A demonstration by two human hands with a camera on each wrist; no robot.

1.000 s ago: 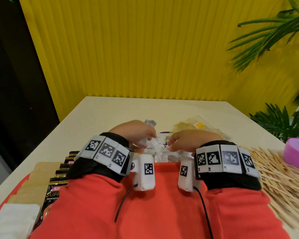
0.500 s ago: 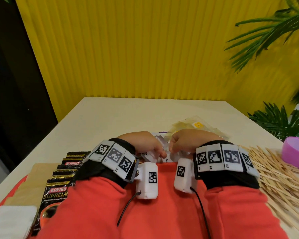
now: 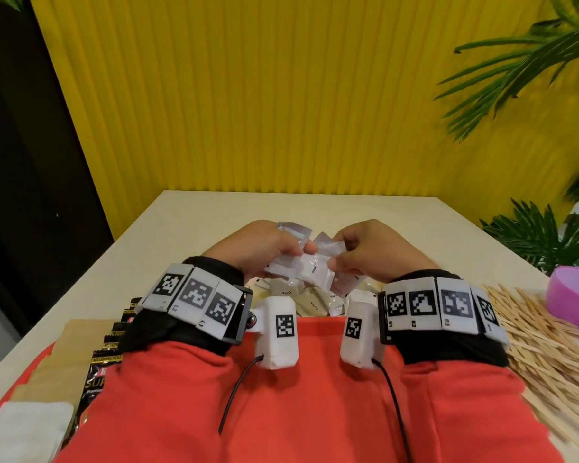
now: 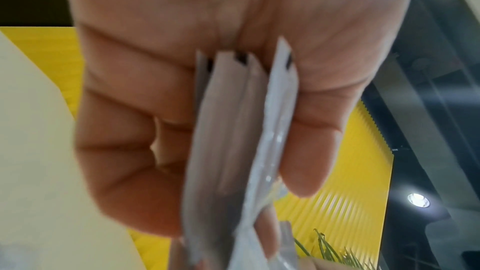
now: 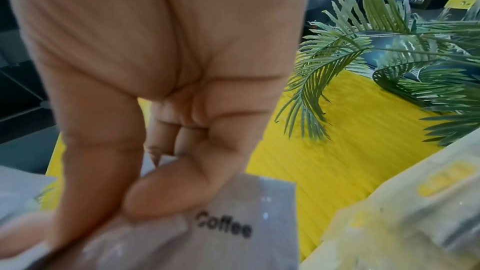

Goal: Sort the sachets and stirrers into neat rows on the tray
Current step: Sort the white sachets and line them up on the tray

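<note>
Both hands are raised above the table holding white coffee sachets. My left hand grips a stack of several sachets between thumb and curled fingers. My right hand pinches a white sachet printed "Coffee" next to that stack. More white sachets lie on the table beneath the hands. Wooden stirrers are heaped at the right. Black Kopiko sachets sit in a row at the left on the red tray.
A purple bowl stands at the right edge beyond the stirrers. Brown paper packets and a white napkin lie at the left. A clear bag with a yellow label is right of the hands. Palm leaves flank the right side.
Both hands have lifted from the pile on the table, bringing white sachets up with them. The left hand now holds a fuller stack and the right hand brings one against it.
</note>
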